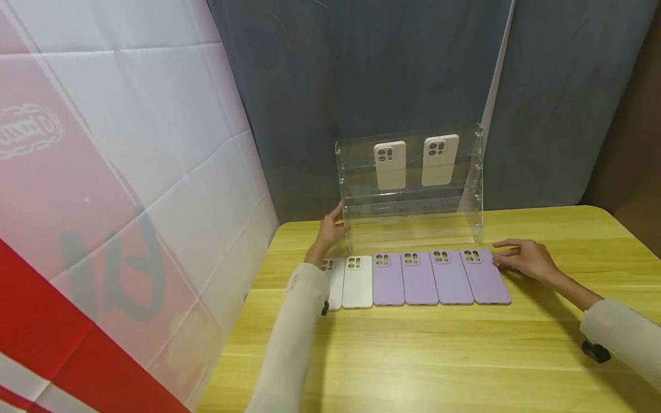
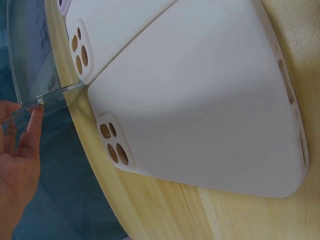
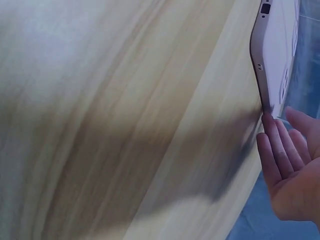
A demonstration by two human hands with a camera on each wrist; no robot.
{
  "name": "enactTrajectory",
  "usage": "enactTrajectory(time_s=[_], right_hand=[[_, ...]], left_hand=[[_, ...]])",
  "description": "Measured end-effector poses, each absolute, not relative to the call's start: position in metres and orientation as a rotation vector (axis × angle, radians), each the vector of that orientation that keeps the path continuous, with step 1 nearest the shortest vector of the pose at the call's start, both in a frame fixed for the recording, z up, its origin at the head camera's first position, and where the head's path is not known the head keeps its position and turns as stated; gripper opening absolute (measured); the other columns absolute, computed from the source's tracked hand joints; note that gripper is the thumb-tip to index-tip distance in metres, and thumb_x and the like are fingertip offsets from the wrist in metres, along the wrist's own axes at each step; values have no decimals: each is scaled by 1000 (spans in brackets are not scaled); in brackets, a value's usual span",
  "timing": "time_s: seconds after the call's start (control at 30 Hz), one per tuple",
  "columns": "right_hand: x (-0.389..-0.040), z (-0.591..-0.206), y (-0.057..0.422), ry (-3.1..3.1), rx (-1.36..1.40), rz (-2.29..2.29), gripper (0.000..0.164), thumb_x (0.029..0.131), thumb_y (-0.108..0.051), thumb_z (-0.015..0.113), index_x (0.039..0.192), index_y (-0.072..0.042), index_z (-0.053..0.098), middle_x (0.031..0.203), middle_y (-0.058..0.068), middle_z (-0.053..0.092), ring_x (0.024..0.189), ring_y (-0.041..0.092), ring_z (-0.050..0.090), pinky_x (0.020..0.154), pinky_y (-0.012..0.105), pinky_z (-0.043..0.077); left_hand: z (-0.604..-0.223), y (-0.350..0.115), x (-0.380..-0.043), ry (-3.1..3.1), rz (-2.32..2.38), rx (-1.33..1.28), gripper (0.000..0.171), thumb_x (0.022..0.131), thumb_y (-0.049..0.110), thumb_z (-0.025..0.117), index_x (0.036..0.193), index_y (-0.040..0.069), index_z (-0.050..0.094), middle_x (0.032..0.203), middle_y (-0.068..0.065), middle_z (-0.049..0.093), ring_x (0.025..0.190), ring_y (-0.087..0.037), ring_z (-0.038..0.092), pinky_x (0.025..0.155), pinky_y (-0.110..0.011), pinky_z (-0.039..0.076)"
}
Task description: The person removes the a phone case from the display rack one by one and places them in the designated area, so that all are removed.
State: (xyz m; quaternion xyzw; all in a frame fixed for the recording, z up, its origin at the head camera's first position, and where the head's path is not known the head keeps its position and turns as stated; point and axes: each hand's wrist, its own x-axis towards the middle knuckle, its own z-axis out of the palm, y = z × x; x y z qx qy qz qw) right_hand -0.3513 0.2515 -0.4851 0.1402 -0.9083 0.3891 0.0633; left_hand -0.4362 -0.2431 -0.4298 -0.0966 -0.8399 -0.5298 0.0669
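Observation:
A clear acrylic display stand (image 1: 413, 229) with tiered shelves stands at the back of the table, and my left hand (image 1: 331, 230) grips its left side panel. Close up, the left hand (image 2: 20, 155) has its fingers about the panel's edge. Two white phone cases (image 1: 439, 160) lean on the upper part of the stand. In front lies a row of cases: two white phone cases (image 1: 357, 289) at the left, then several purple phone cases (image 1: 420, 287). At the row's right end, my right hand (image 1: 528, 259) touches the last purple case (image 3: 275, 55) with extended fingertips.
The wooden table (image 1: 413, 355) has a rounded far right corner. Dark grey cloth (image 1: 361, 69) hangs behind the stand. To the left is a printed white, pink and red cloth (image 1: 155, 143); a brown surface (image 1: 630, 132) borders the right.

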Motion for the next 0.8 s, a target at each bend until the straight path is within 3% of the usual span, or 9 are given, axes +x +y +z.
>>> enactTrajectory(time_s=[0.13, 0.37, 0.5, 0.67, 0.8], right_hand=[[-355, -483, 251, -2694, 448, 1115, 44, 92, -22, 80, 127, 4, 70, 97, 18, 79, 75, 12, 76, 55, 20, 49], [-362, -466, 241, -2574, 489, 1119, 47, 91, -17, 81, 130, 4, 68, 100, 22, 77, 66, 9, 73, 39, 23, 30], [-369, -454, 234, -2480, 505, 1090, 48, 89, -10, 82, 131, 5, 66, 102, 25, 76, 59, 0, 67, 36, 21, 22], [-379, -437, 228, -2392, 500, 1093, 48, 88, -9, 82, 132, 4, 66, 106, 28, 74, 54, -14, 56, 33, 21, 25], [-383, -423, 224, -2339, 492, 1127, 50, 89, -8, 82, 134, 2, 66, 109, 28, 74, 65, -24, 56, 40, 15, 42]], left_hand=[[-428, -244, -435, -2528, -1586, -306, 85, 93, -15, 63, 164, 18, 30, 154, -24, 49, 127, -45, 62, 99, -44, 60], [-428, -246, -435, -2525, -1578, -318, 84, 93, -15, 63, 164, 16, 29, 154, -25, 49, 126, -45, 61, 98, -44, 60], [-430, -246, -436, -2528, -1585, -302, 85, 93, -15, 63, 164, 18, 30, 155, -24, 48, 128, -45, 61, 99, -44, 60], [-433, -245, -439, -2521, -1618, -292, 86, 92, -16, 62, 164, 20, 30, 155, -24, 47, 128, -47, 59, 99, -44, 60], [-432, -244, -439, -2516, -1641, -307, 87, 93, -18, 60, 165, 20, 29, 156, -26, 45, 129, -51, 57, 100, -45, 59]])
